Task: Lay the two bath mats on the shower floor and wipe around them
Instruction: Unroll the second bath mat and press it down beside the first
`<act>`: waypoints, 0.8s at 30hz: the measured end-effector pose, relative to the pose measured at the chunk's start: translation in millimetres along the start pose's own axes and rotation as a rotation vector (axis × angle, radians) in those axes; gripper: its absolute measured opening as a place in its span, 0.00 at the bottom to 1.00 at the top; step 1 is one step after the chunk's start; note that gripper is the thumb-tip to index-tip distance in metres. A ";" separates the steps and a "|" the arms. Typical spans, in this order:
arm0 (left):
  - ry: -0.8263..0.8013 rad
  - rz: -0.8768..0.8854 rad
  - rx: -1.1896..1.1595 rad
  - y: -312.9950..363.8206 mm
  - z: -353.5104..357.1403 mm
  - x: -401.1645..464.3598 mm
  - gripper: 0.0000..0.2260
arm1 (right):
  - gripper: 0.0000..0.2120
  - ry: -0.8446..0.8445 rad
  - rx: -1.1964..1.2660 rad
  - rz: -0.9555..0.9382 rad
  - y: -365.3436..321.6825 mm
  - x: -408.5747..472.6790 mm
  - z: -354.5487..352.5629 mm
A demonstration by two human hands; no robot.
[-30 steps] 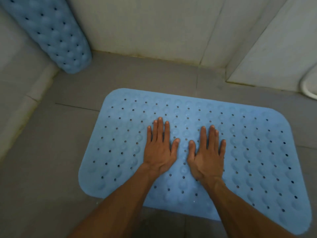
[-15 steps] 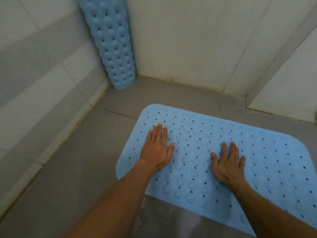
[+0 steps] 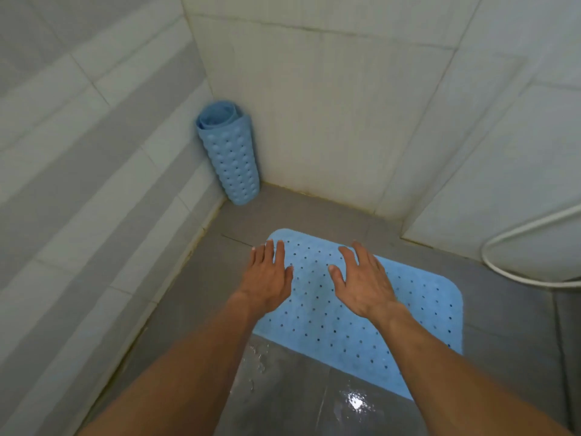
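Note:
A light blue bath mat with small holes lies flat on the grey shower floor. My left hand hovers over the mat's left far corner, fingers spread, holding nothing. Just to its right, my right hand is raised above the mat, fingers apart and empty. A second blue mat, rolled into a tube, stands upright in the far left corner against the tiled walls.
Tiled walls close in on the left and far sides. A white hose loops at the right by the wall. The floor tiles near me are wet and shiny.
Both hands have lifted off the flat mat, where they were pressing palms down. The view has tipped upward, showing the whole rolled mat in the corner.

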State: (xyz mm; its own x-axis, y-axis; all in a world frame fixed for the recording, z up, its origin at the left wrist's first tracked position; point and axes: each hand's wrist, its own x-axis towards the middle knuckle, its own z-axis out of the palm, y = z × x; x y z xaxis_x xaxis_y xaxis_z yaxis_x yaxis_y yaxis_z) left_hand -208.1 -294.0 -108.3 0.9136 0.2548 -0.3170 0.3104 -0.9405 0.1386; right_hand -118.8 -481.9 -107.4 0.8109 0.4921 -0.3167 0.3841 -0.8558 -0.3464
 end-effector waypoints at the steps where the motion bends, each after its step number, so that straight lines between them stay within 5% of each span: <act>1: -0.003 -0.007 -0.003 0.2 -21.4 -10.3 0.28 | 0.29 -0.006 -0.007 -0.007 -10.6 -5.8 -22.5; 10: 0.074 -0.113 0.008 -43.5 -155.5 -12.1 0.30 | 0.32 0.000 -0.030 -0.131 -94.8 25.2 -143.4; 24: 0.056 0.045 0.322 -235.6 -173.3 196.8 0.36 | 0.38 -0.051 0.030 -0.132 -224.3 262.4 -77.3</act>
State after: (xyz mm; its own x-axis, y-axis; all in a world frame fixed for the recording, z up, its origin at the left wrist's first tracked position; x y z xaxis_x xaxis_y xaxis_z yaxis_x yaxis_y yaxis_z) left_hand -55.8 16.7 -40.8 0.9405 0.2146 -0.2635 0.1781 -0.9716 -0.1555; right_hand 42.0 -173.1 -44.6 0.7302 0.6085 -0.3107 0.4721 -0.7781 -0.4144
